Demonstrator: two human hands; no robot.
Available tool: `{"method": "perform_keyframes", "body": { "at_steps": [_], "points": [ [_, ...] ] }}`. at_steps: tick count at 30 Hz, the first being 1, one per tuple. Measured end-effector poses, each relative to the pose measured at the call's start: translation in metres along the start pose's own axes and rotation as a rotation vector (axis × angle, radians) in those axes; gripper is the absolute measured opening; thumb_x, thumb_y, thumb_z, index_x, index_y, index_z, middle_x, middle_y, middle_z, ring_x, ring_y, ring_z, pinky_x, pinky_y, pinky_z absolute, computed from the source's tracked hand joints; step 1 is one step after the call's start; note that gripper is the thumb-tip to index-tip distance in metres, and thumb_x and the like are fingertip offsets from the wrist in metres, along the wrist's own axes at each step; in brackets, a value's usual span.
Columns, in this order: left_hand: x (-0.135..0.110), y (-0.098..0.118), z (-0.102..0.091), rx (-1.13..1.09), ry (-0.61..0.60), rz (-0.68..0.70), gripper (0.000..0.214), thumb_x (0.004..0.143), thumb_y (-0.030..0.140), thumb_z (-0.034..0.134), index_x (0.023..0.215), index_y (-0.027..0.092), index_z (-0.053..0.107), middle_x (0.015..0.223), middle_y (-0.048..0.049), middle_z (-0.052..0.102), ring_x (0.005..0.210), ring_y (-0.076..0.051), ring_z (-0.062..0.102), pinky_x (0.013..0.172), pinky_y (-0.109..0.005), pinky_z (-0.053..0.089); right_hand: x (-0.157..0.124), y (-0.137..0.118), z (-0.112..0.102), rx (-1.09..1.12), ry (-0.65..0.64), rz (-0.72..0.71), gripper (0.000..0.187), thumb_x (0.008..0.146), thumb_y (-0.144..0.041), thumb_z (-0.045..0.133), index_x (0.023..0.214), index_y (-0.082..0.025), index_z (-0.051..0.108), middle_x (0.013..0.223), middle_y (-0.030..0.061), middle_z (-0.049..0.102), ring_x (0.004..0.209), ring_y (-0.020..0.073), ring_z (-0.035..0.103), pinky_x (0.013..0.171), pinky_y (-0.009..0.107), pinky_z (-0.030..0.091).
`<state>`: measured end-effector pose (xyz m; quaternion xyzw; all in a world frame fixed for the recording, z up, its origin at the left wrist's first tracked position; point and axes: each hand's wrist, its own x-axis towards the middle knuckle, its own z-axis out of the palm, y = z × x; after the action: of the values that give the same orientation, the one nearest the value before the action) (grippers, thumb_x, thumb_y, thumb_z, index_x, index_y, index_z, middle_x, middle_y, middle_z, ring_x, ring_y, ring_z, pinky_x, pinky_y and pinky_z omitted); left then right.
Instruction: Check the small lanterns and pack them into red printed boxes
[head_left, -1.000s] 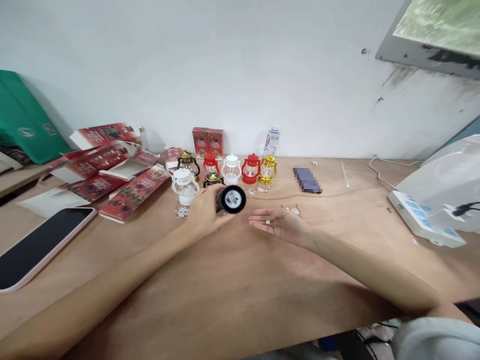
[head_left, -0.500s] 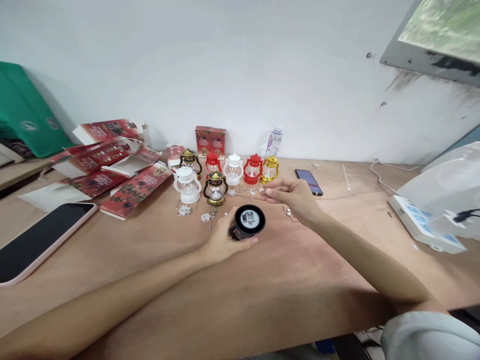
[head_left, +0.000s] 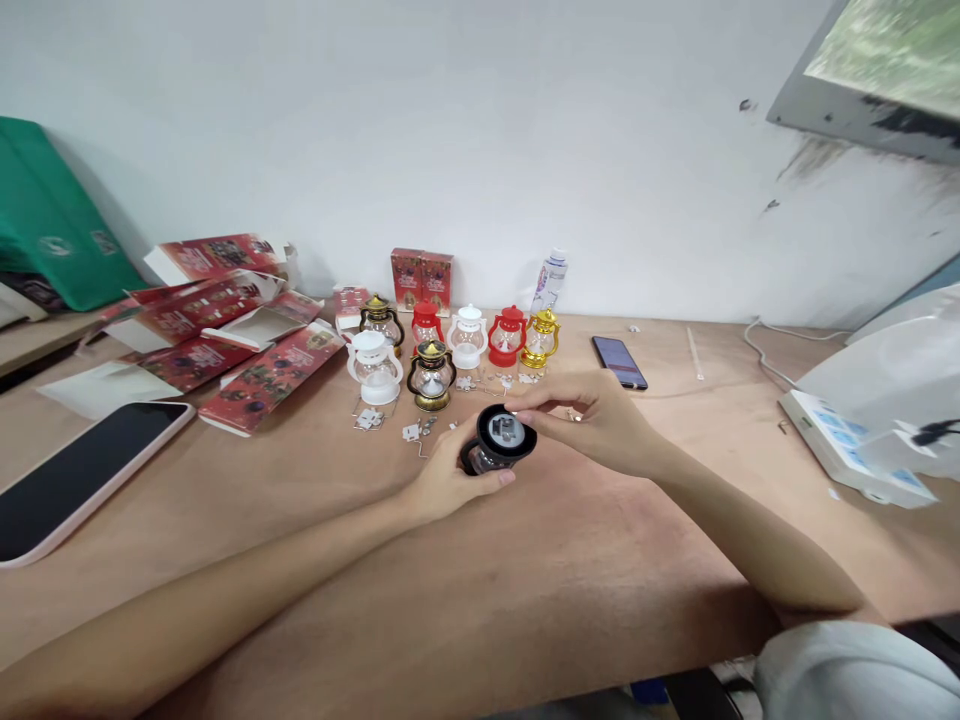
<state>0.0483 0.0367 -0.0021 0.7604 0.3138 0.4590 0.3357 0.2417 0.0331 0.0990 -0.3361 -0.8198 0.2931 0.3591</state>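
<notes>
My left hand (head_left: 442, 482) grips a small black toy lantern (head_left: 496, 441) lying on its side, its round base with a grey battery slot turned toward me. My right hand (head_left: 600, 420) pinches its fingertips together right at the rim of that base; whether it holds anything is too small to make out. Behind them stand several toy lanterns: a white lantern (head_left: 373, 368), a dark gold-topped lantern (head_left: 431, 376), a red lantern (head_left: 505, 337) and a gold lantern (head_left: 540, 338). Small metal parts (head_left: 369, 419) lie scattered in front of them.
Opened red cartons (head_left: 225, 330) lie at the left on the wooden table (head_left: 525, 560). A large pink-cased phone (head_left: 82, 480) rests at the left edge, a dark phone (head_left: 619, 361) right of the lanterns. A white device (head_left: 862, 440) sits at far right, a green bag (head_left: 45, 240) far left.
My left hand brought the black lantern down and toward me. My right hand, first lying palm-up with a small white piece, rose, then closed in on the lantern's base.
</notes>
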Motion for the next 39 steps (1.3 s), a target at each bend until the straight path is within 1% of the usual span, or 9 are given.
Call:
{"method": "perform_keyframes", "body": {
  "at_steps": [6,15,24,29,32,34,37,38,39],
  "points": [
    [0.0,0.004,0.001,0.002,-0.023,0.027,0.05,0.074,0.04,0.07,0.115,0.014,0.058,0.105,-0.0094,0.069,0.094,-0.024,0.065,0.085,-0.036,0.052,-0.004,-0.005,0.001,-0.194,0.046,-0.081,0.018,0.082,-0.017,0.062,0.094,-0.021,0.075,0.083,0.0019,0.075,0.067,0.0138,0.067,0.067,0.026,0.054],
    [-0.002,0.005,0.001,0.073,-0.071,0.042,0.043,0.071,0.038,0.071,0.106,0.015,0.058,0.093,-0.0057,0.067,0.083,-0.02,0.062,0.075,-0.031,0.05,-0.011,-0.008,0.0,-0.323,-0.087,-0.117,0.017,0.085,-0.016,0.058,0.084,-0.021,0.074,0.08,0.0032,0.072,0.073,0.0156,0.065,0.066,0.028,0.05],
    [-0.004,0.001,0.002,0.157,-0.072,0.044,0.043,0.07,0.046,0.07,0.097,0.015,0.059,0.086,-0.0044,0.063,0.078,-0.019,0.058,0.069,-0.029,0.048,-0.012,-0.019,-0.001,-0.369,-0.147,-0.031,0.017,0.083,-0.015,0.058,0.093,-0.021,0.07,0.081,0.0014,0.073,0.07,0.0141,0.064,0.066,0.025,0.049],
    [-0.004,0.003,0.001,0.123,-0.051,0.063,0.042,0.072,0.046,0.07,0.098,0.015,0.059,0.091,-0.0064,0.065,0.083,-0.021,0.06,0.073,-0.031,0.05,-0.011,-0.019,-0.023,-0.376,-0.019,-0.099,0.013,0.084,-0.021,0.058,0.089,-0.023,0.07,0.08,0.0018,0.073,0.068,0.0149,0.064,0.065,0.027,0.05],
    [-0.004,0.003,0.001,0.114,-0.024,0.052,0.041,0.071,0.044,0.071,0.098,0.016,0.059,0.094,-0.0074,0.066,0.087,-0.022,0.061,0.077,-0.033,0.051,-0.005,-0.01,-0.048,-0.505,0.06,-0.017,0.013,0.083,-0.024,0.058,0.085,-0.023,0.071,0.077,0.0019,0.072,0.066,0.0155,0.063,0.064,0.028,0.049],
    [-0.004,0.003,0.0,0.11,-0.015,0.049,0.041,0.071,0.042,0.071,0.1,0.016,0.059,0.095,-0.0076,0.066,0.088,-0.022,0.062,0.078,-0.033,0.051,0.002,0.004,-0.063,-0.691,-0.041,0.134,0.016,0.082,-0.021,0.056,0.081,-0.022,0.071,0.078,0.003,0.072,0.071,0.0174,0.064,0.065,0.028,0.047],
    [-0.004,0.002,0.0,0.101,-0.004,0.055,0.041,0.071,0.04,0.071,0.102,0.016,0.06,0.096,-0.0074,0.067,0.089,-0.022,0.062,0.078,-0.033,0.052,0.011,0.035,-0.072,-0.969,-0.37,0.427,0.019,0.079,-0.014,0.057,0.089,-0.018,0.072,0.089,0.0076,0.073,0.083,0.0226,0.066,0.064,0.028,0.045],
    [-0.004,0.002,0.0,0.095,-0.005,0.059,0.041,0.071,0.039,0.072,0.102,0.016,0.06,0.095,-0.0074,0.067,0.088,-0.022,0.062,0.078,-0.033,0.052,0.014,0.046,-0.071,-1.041,-0.488,0.49,0.022,0.078,-0.015,0.06,0.096,-0.017,0.072,0.095,0.0096,0.073,0.088,0.0248,0.066,0.065,0.029,0.046],
    [-0.004,0.002,0.0,0.09,-0.003,0.06,0.041,0.071,0.039,0.072,0.103,0.016,0.059,0.095,-0.0074,0.067,0.088,-0.022,0.063,0.078,-0.033,0.052,0.016,0.056,-0.068,-1.066,-0.535,0.517,0.024,0.075,-0.014,0.064,0.098,-0.016,0.072,0.097,0.0118,0.072,0.09,0.027,0.067,0.066,0.03,0.046]
  ]
}}
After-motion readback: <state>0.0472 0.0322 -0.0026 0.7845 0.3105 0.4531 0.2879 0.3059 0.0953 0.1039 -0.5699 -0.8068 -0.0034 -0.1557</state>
